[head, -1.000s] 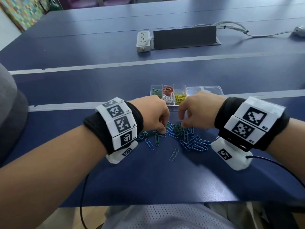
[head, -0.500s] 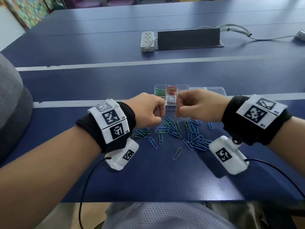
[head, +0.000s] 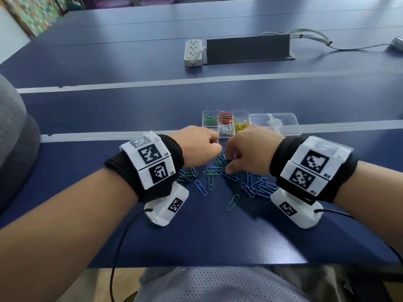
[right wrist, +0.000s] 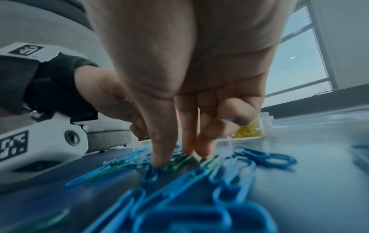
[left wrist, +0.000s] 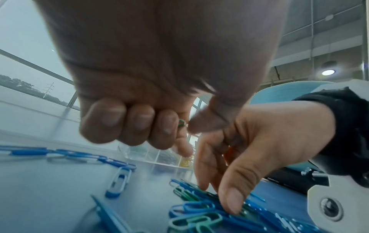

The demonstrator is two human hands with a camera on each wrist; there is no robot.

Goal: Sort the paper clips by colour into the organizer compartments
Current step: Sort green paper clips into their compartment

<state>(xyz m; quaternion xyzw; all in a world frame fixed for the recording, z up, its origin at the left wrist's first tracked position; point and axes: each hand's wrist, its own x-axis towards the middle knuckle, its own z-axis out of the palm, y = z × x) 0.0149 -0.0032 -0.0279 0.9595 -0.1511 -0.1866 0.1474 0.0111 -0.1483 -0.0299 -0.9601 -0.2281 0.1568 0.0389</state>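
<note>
Blue and green paper clips (head: 214,168) lie scattered on the blue table between my hands. The clear organizer (head: 242,115) stands just beyond them, with green, red, white and yellow clips in separate compartments. My left hand (head: 216,147) hovers above the pile, fingers curled, and pinches a green clip (left wrist: 181,122) between thumb and forefinger. My right hand (head: 227,166) reaches down into the pile. In the right wrist view its thumb and two fingertips (right wrist: 159,160) touch blue and green clips (right wrist: 179,160) without lifting any.
The organizer's clear lid (head: 273,124) lies open to the right. One pale blue clip (head: 233,201) lies alone nearer me. A white power strip (head: 193,52), a dark cable cover (head: 248,49) and cables (head: 316,39) sit far back. The table's front edge (head: 196,265) is close to my body.
Both hands rose from the pile, the left with a green clip. The right hand has since dropped back onto the clips, while the left stays raised near the organizer.
</note>
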